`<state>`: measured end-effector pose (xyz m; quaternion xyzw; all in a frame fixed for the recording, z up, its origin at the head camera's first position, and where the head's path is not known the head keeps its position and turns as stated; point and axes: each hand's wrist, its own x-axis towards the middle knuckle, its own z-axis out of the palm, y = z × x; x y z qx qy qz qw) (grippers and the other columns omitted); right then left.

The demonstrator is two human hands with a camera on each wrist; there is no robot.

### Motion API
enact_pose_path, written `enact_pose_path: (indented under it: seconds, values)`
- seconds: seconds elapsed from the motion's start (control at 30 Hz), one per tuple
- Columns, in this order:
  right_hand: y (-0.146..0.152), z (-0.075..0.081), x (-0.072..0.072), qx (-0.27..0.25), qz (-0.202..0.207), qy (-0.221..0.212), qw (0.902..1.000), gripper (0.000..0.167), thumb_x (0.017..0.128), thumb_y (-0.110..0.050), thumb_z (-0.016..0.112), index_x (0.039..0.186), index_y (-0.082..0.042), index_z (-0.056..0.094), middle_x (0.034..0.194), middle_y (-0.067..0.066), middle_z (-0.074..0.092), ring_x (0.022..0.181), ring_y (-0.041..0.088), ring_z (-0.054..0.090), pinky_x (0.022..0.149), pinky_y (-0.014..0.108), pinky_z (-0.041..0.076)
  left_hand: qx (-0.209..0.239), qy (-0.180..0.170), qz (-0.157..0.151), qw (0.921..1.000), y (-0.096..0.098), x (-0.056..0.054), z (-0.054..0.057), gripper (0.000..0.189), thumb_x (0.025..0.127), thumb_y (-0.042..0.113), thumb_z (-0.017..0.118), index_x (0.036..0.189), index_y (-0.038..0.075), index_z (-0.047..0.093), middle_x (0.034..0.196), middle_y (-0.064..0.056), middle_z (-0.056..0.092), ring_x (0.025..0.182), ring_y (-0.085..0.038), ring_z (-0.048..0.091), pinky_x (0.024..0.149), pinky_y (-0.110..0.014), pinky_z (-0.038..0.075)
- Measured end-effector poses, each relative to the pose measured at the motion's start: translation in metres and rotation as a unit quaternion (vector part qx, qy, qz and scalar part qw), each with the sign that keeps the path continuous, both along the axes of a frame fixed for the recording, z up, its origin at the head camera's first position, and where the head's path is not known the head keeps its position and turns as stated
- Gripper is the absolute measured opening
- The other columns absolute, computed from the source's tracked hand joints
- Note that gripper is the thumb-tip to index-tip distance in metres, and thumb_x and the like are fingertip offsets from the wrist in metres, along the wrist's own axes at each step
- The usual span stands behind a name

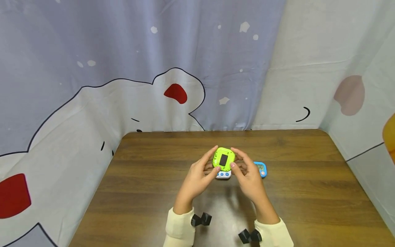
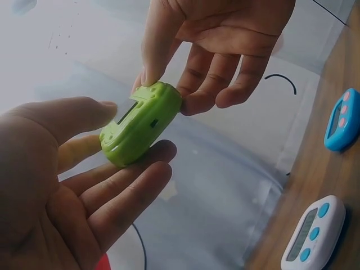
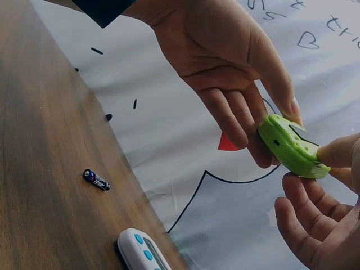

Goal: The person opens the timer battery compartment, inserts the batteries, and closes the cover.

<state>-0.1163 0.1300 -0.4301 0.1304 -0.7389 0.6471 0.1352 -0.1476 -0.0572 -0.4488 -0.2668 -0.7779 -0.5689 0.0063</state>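
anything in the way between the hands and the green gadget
Nothing visible: the left hand and right hand both hold the green gadget directly by its edges. The white gadget and blue gadget lie on the table, apart from it, not in between.

A brown wooden surface [image 1: 148, 199] lies before the person, with a pale printed fabric curtain [image 1: 222, 61] behind its far edge and along its left and right sides. Above the surface, a lime-green rounded plastic casing [image 1: 223, 159] sits between the hands: the left hand [image 1: 196, 178] at its left, the right hand [image 1: 249, 176] at its right. Below it, on the surface, lies a white rounded plastic timer [image 1: 226, 175] (the casing hides its far part from the head view). Right of that timer, partly behind the right hand, lies a blue rounded plastic timer [image 1: 262, 168]. In the right wrist view, a dark cylindrical battery [image 3: 97, 180] rests on the surface near the first timer, apart from it.
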Motion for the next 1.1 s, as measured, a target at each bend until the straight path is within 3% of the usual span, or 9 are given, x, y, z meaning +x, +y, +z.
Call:
enact_pose_path:
  seconds: [0.23, 0.43, 0.67, 0.97, 1.1]
  values:
    - [0.002, -0.003, 0.000, 0.027, 0.009, 0.002, 0.9996, 0.044, 0.094, 0.009, 0.056, 0.137, 0.004, 0.048, 0.112, 0.022, 0.056, 0.087, 0.031, 0.064, 0.067, 0.032, 0.058, 0.000, -0.005, 0.004, 1.0000, 0.001, 0.000, -0.003, 0.065, 0.096, 0.016, 0.064, 0.152, 0.029, 0.034, 0.135, -0.010, 0.054, 0.101, -0.016, 0.067, 0.079, -0.024, 0.056]
    - [0.007, -0.028, -0.010, 0.068, 0.004, 0.006, 0.9977, 0.045, 0.097, 0.000, 0.058, 0.140, -0.010, 0.050, 0.114, 0.013, 0.057, 0.089, 0.024, 0.063, 0.066, 0.029, 0.056, 0.001, -0.008, 0.015, 0.9999, -0.001, 0.000, -0.004, 0.060, 0.097, 0.021, 0.063, 0.150, 0.031, 0.037, 0.130, -0.009, 0.058, 0.092, -0.013, 0.070, 0.073, -0.025, 0.058]
    - [0.009, -0.032, -0.010, 0.095, -0.001, -0.003, 0.9954, 0.043, 0.097, -0.013, 0.061, 0.139, -0.023, 0.052, 0.113, 0.002, 0.058, 0.090, 0.017, 0.062, 0.068, 0.029, 0.055, -0.013, -0.011, 0.012, 0.9998, -0.001, 0.000, -0.003, 0.056, 0.097, 0.027, 0.063, 0.146, 0.037, 0.039, 0.116, -0.003, 0.065, 0.081, -0.006, 0.070, 0.066, -0.027, 0.058]
    - [0.009, -0.033, -0.011, 0.091, -0.001, -0.019, 0.9956, 0.045, 0.095, -0.015, 0.065, 0.138, -0.017, 0.053, 0.115, 0.003, 0.058, 0.089, 0.018, 0.064, 0.068, 0.030, 0.057, 0.014, -0.052, 0.007, 0.9985, 0.002, 0.000, -0.004, 0.055, 0.093, 0.017, 0.068, 0.143, 0.027, 0.045, 0.102, -0.008, 0.068, 0.074, -0.010, 0.070, 0.061, -0.030, 0.059]
    - [0.009, -0.033, -0.011, 0.084, -0.001, -0.024, 0.9962, 0.045, 0.095, -0.016, 0.065, 0.138, -0.019, 0.053, 0.116, 0.004, 0.058, 0.089, 0.018, 0.065, 0.068, 0.031, 0.057, 0.020, -0.063, 0.009, 0.9978, 0.003, 0.002, 0.003, 0.055, 0.093, 0.010, 0.067, 0.142, 0.020, 0.046, 0.101, -0.011, 0.067, 0.076, -0.014, 0.071, 0.060, -0.033, 0.059]
